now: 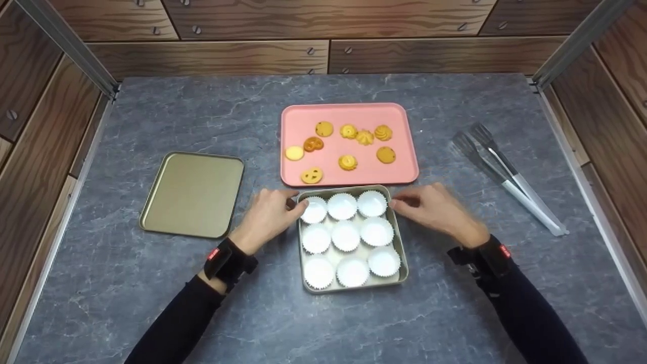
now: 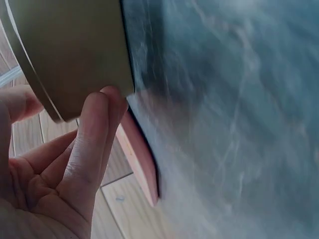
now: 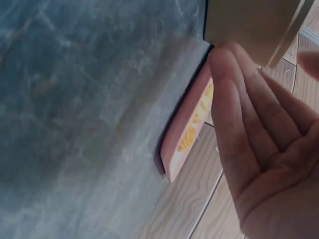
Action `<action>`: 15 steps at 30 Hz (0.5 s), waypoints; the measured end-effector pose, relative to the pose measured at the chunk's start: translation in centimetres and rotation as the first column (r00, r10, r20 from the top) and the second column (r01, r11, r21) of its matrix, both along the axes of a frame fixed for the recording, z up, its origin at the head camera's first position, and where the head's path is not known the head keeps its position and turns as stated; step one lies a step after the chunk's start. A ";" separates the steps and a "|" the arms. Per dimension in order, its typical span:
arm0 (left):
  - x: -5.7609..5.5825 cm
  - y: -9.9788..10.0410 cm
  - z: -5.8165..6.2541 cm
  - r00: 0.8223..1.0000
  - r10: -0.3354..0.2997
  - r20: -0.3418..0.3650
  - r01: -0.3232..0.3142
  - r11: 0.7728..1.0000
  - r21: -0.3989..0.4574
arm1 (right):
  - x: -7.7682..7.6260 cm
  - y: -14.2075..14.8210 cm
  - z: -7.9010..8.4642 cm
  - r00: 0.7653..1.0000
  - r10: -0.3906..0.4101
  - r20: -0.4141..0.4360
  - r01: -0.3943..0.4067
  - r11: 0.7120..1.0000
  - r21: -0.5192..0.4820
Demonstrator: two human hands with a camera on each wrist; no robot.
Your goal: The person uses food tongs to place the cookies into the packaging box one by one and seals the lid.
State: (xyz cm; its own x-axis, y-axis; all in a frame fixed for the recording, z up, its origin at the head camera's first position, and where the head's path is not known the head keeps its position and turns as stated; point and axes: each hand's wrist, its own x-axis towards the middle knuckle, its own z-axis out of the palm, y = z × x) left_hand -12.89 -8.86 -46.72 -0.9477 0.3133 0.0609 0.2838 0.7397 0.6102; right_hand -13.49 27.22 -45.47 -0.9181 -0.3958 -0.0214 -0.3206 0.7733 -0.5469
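A square gold baking tin (image 1: 352, 290) sits on the table, lined with several white paper baking cups (image 1: 345, 235). At its far left corner my left hand (image 1: 269, 215) pinches the tin wall, thumb over the rim and fingers against the outside; the left wrist view shows those fingers (image 2: 94, 129) on the wall. My right hand (image 1: 434, 208) is by the far right corner. Its fairly straight fingers (image 3: 232, 99) reach the tin's outer wall in the right wrist view, while the thumb (image 3: 309, 62) stands apart from the rim.
Just behind the tin lies a pink tray (image 1: 328, 116) with several cookies (image 1: 365, 137), including a pretzel-shaped one (image 1: 313, 144). To the left is a flat gold lid or shallow pan (image 1: 194, 194). Tongs (image 1: 515, 184) lie at the right. Wood-patterned walls (image 1: 212, 56) bound the table.
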 end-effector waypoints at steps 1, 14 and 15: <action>-0.1 0.1 -0.1 1.000 0.006 0.004 -0.006 1.000 0.013 | 0.0 -0.1 -0.1 1.000 0.017 0.001 -0.017 1.000 0.001; -1.8 0.9 -0.6 0.993 0.075 0.094 -0.091 0.978 0.186 | -0.8 -1.1 0.0 0.999 -0.012 -0.042 0.012 1.000 -0.001; -2.0 1.0 -0.5 0.993 0.073 0.093 -0.090 0.978 0.191 | -0.9 -1.1 -0.1 0.999 -0.016 -0.048 0.016 1.000 -0.002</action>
State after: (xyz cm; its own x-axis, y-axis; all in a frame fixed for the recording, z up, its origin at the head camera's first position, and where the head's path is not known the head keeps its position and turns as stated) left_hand -14.87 -7.87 -47.26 -0.9739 0.2248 0.0307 0.1679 0.6232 0.7639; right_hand -14.36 26.11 -45.54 -0.9242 -0.3813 0.0233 -0.3343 0.7778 -0.5322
